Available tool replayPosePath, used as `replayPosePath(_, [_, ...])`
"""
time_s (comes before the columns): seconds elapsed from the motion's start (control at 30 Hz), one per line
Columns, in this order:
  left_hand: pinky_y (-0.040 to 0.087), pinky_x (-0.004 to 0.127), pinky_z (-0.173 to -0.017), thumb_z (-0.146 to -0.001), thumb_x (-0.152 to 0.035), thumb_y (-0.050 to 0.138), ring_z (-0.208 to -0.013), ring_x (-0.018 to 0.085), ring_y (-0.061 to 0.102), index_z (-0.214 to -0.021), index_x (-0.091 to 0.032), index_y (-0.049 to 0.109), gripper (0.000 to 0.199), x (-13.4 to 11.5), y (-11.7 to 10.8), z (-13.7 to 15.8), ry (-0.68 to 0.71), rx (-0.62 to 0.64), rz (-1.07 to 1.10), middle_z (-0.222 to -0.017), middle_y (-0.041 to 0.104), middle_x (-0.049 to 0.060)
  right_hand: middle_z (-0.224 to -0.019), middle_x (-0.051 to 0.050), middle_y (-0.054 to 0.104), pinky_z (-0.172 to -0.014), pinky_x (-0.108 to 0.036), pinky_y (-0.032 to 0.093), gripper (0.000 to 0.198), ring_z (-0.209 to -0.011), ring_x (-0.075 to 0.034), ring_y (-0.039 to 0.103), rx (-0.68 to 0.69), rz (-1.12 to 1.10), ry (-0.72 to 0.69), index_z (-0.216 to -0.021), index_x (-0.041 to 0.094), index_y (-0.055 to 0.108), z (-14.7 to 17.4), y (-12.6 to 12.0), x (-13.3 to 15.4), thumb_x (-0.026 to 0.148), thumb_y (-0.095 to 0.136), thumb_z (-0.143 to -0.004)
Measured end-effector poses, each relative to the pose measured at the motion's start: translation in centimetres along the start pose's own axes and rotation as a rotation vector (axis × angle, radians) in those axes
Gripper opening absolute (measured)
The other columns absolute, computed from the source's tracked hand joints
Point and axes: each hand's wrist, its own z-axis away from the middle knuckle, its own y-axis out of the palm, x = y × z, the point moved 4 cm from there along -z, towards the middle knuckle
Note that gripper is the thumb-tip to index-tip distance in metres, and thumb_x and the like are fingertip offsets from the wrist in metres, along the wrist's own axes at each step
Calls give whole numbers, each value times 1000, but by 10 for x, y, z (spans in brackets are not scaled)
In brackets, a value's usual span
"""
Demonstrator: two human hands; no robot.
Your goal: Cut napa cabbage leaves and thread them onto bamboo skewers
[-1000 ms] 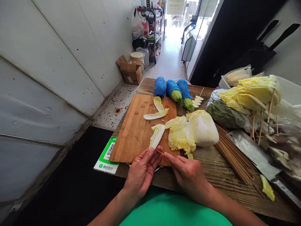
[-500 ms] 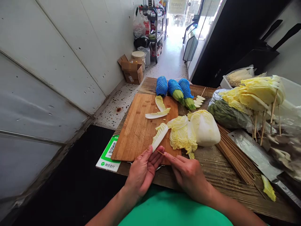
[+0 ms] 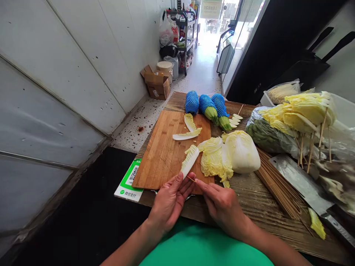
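Observation:
My left hand (image 3: 172,199), palm up, pinches the lower end of a napa cabbage strip (image 3: 190,160) with the thumb against the fingers. The strip slants up and away over the wooden cutting board (image 3: 155,155). My right hand (image 3: 222,203) is closed on a thin bamboo skewer (image 3: 191,178), whose visible part points left to my left fingers near the strip's base. Whether its tip is in the strip, I cannot tell. Two more cut cabbage pieces (image 3: 187,135) lie on the board. Right of them are loose cabbage leaves (image 3: 212,157) and a cabbage head (image 3: 242,151).
Zucchini in blue foam nets (image 3: 208,107) lie behind the board. To the right are zucchini slices (image 3: 235,121), bundled skewers (image 3: 280,183), a cleaver (image 3: 302,183), skewered cabbage leaves (image 3: 305,107) and bagged green vegetables (image 3: 266,133). A green payment sign (image 3: 129,181) sits at the board's left.
The view has shifted slightly, so everything sits a little further right and lower. Both hands keep nearly the same pose, still on the cabbage strip and the skewer.

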Motion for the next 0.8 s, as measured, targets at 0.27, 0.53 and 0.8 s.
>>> replayPosePath(0.27, [49,36,-90,-80,-19,60,-89,21,65,-82,-9,66,13,0,-4,-2,36,50,-79,-86,71,12,-80,-12,69,-60,-26,53,33,-67,-18,66,-12,-59,-19,-114,7,60,-1,0,1,14,37,-90])
replayPosePath(0.53, [47,36,-91,-71,-24,70,-90,21,65,-77,-11,68,15,2,-4,-5,66,94,-135,-84,71,10,-89,-15,70,-68,-29,55,34,-75,-19,68,2,-92,-4,-116,7,59,1,3,-1,13,38,-89])
replayPosePath(0.8, [44,36,-93,-73,-23,68,-94,21,63,-83,-12,70,15,1,0,0,96,163,-176,-89,71,8,-91,-14,70,-68,-27,55,33,-77,-18,68,-33,-120,-19,-115,9,59,0,1,-2,12,38,-90])
